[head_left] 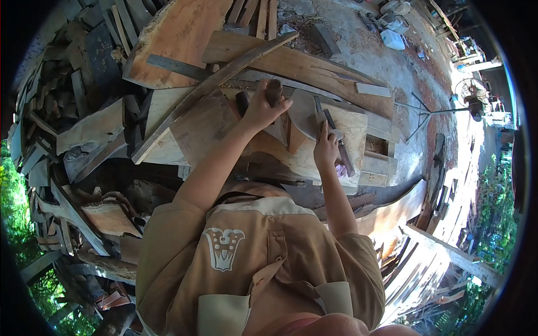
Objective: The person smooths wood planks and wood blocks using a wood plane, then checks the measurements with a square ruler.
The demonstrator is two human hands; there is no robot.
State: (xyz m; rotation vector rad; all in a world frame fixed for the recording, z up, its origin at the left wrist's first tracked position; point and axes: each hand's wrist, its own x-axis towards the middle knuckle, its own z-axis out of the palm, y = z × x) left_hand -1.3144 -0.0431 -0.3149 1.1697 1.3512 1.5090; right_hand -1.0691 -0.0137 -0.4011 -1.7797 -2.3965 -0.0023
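My left hand (pixel 268 107) is closed around a dark, rounded wooden handle (pixel 274 92). Just right of it lies a broad grey blade-like piece (pixel 304 115) with a curved lower edge, over a wedge of reddish wood (pixel 296 138). The fingers of my right hand (pixel 327 147) close at a narrow grey bar (pixel 320 116) by the right edge of that piece, index finger stretched along it; I cannot tell exactly how they grip it. A long dark strip (pixel 343 151) runs beside the right hand. Under both hands is a pale wooden work surface (pixel 353 126).
A long narrow beam (pixel 224 75) slants across the boards at left. Wide planks (pixel 302 64) lie beyond the hands. Piled scrap wood (pixel 84 129) fills the left side. A standing fan (pixel 473 98) is at far right, with a white bag (pixel 392 39) on the floor farther back.
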